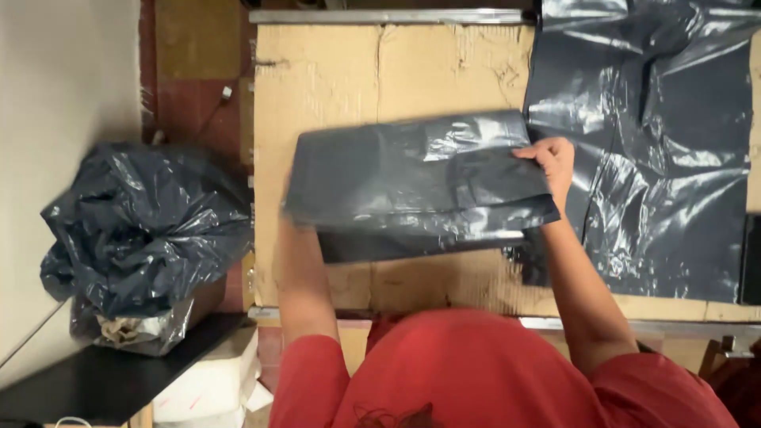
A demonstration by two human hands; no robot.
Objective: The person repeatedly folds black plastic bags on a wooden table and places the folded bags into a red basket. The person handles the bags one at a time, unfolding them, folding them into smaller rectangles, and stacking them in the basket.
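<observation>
While both arms reach forward over the table (396, 71), a folded dark grey plastic bag (412, 186) is held flat between them, just above the brown cardboard sheet that covers the table top. The right hand (548, 162) grips the bag's right edge, fingers (533, 152) curled over the top of the plastic and closed on it. The left hand is hidden under the bag's left end, where the picture is blurred; only the forearm shows, so I cannot tell how those fingers are set, though that end of the bag is lifted above the forearm.

To the right of the held bag lies a spread of more dark grey plastic sheeting (658, 158), glossy and creased, covering the right part of the cardboard; the right hand sits at its left margin, and the held bag overlaps its edge. A metal strip (388, 16) runs along the far side of the table.

Left of the table, well apart from the hands, a crumpled heap of the same dark plastic (143, 230) rests on a black shelf (103, 372), with white packages (214, 384) below it. A pale wall (55, 119) fills the left edge. The person's red shirt (491, 372) fills the lower middle.
</observation>
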